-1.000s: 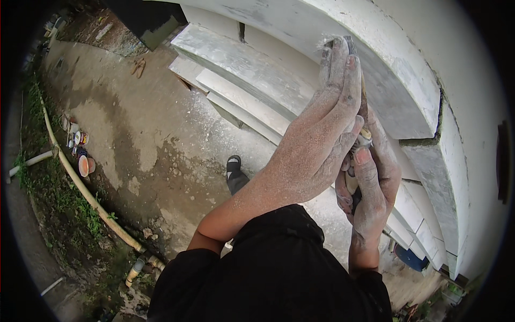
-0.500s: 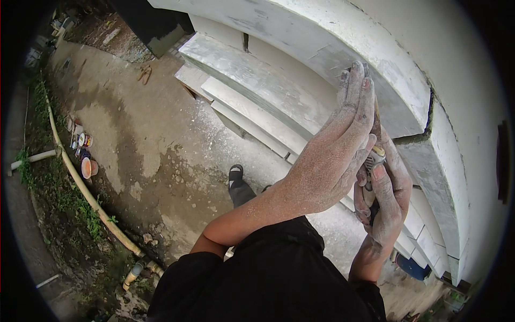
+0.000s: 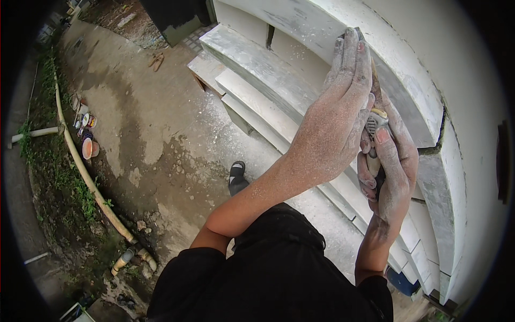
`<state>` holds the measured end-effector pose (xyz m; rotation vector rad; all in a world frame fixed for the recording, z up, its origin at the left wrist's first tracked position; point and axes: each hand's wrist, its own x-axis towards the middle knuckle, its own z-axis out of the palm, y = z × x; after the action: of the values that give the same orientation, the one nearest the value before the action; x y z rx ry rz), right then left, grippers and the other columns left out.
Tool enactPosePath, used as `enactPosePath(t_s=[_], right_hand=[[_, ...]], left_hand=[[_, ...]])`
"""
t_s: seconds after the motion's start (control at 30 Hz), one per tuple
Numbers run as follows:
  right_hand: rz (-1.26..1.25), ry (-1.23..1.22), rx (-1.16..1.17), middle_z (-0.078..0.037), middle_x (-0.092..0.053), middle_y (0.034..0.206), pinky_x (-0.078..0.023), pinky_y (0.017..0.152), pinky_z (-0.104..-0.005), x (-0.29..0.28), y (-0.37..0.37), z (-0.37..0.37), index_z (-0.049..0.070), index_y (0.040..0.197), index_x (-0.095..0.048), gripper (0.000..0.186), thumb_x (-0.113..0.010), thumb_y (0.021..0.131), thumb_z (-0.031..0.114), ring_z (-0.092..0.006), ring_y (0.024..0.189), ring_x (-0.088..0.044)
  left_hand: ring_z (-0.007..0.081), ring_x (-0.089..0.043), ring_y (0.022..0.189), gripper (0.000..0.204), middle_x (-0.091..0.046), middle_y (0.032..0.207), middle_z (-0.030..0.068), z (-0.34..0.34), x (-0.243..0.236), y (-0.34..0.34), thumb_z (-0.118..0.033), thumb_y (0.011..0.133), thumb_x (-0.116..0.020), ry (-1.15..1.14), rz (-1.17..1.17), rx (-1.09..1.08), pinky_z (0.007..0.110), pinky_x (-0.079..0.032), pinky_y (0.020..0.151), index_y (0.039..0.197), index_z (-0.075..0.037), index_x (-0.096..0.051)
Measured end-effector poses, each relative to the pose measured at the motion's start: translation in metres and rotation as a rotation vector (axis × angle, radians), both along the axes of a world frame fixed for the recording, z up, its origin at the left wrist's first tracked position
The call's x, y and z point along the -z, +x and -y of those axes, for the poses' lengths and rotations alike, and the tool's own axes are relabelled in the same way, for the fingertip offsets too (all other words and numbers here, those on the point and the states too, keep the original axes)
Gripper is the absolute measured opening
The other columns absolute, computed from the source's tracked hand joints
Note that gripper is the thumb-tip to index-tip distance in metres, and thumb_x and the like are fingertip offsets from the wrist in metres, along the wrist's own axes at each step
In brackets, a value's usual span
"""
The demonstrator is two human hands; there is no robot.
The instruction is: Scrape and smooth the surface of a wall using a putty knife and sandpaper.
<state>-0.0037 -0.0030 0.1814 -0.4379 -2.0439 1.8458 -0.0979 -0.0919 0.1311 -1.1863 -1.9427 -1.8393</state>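
Note:
My left hand, coated in pale dust, lies flat with its fingers stretched out along a thin tool. That hand covers most of the tool's far part; a tan edge and a dark tip show beside the fingers. Around the near end of this hand tool, which has a pale ribbed grip part and a yellowish band, the fingers of my dusty right hand are closed. Its exact kind I cannot make out. Both hands are at the grey-white face of a curved ledge, whose dark vertical joint shows to the right.
Below the ledge run white stepped slabs, with white dust on the concrete floor beside them. A sandalled foot stands there. At the left lie a long yellowish pipe, several small containers and weeds. Brown sandals lie farther off.
Both hands and the tool have shifted upward in the view, farther along the ledge. The view itself has turned slightly. Fine specks now show near the ledge; the grip looks unchanged.

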Motion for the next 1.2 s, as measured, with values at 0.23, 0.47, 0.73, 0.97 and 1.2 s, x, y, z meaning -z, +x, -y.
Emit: enactPosePath(t_s=[0.23, 0.47, 0.73, 0.97, 1.2], right_hand=[[0.047, 0.003, 0.076, -0.005, -0.056, 0.075, -0.027, 0.035, -0.0185, 0.018, 0.022, -0.006, -0.008, 0.144, -0.043, 0.055, -0.057, 0.099, 0.022, -0.0025, 0.042, -0.041], [0.024, 0.002, -0.006, -0.006, -0.057, 0.075, -0.027, 0.036, -0.0179, 0.024, 0.025, -0.002, -0.009, 0.143, -0.043, 0.054, -0.056, 0.099, 0.019, -0.0028, 0.042, -0.043], [0.041, 0.044, 0.0, -0.004, -0.057, 0.073, -0.029, 0.037, -0.0182, 0.03, 0.019, 0.004, -0.011, 0.143, -0.041, 0.059, -0.058, 0.1, 0.025, -0.0018, 0.043, -0.043], [0.064, -0.016, 0.033, -0.006, -0.058, 0.075, -0.029, 0.037, -0.0175, 0.032, 0.01, 0.006, -0.011, 0.144, -0.04, 0.061, -0.06, 0.099, 0.025, -0.0017, 0.044, -0.044], [0.057, 0.004, 0.011, -0.008, -0.059, 0.079, -0.031, 0.038, -0.0184, 0.033, 0.007, 0.006, -0.009, 0.145, -0.04, 0.056, -0.058, 0.1, 0.021, -0.0022, 0.045, -0.043]], left_hand=[[0.0511, -0.005, 0.148, 0.066, -0.005, 0.159, 0.0354, -0.017, 0.025, 0.016, -0.01, 0.1, -0.043, -0.027, -0.02, 0.105, 0.054, -0.014, 0.121, 0.153, 0.011, -0.009], [0.0515, -0.006, 0.148, 0.067, -0.005, 0.159, 0.0353, -0.008, 0.034, 0.015, -0.009, 0.099, -0.044, 0.007, -0.007, 0.12, 0.054, -0.015, 0.121, 0.153, 0.01, -0.009], [0.0504, -0.01, 0.148, 0.067, -0.008, 0.158, 0.0354, -0.001, 0.039, 0.015, -0.007, 0.097, -0.045, 0.023, 0.022, 0.101, 0.054, -0.015, 0.121, 0.153, 0.01, -0.012], [0.0499, -0.009, 0.148, 0.065, -0.009, 0.159, 0.0342, -0.006, 0.044, 0.007, -0.004, 0.097, -0.044, 0.054, 0.078, 0.131, 0.054, -0.014, 0.121, 0.154, 0.008, -0.013], [0.0478, -0.011, 0.149, 0.066, -0.01, 0.159, 0.0336, -0.011, 0.052, 0.003, -0.007, 0.098, -0.045, 0.086, 0.043, 0.064, 0.051, -0.018, 0.122, 0.154, 0.007, -0.013]])
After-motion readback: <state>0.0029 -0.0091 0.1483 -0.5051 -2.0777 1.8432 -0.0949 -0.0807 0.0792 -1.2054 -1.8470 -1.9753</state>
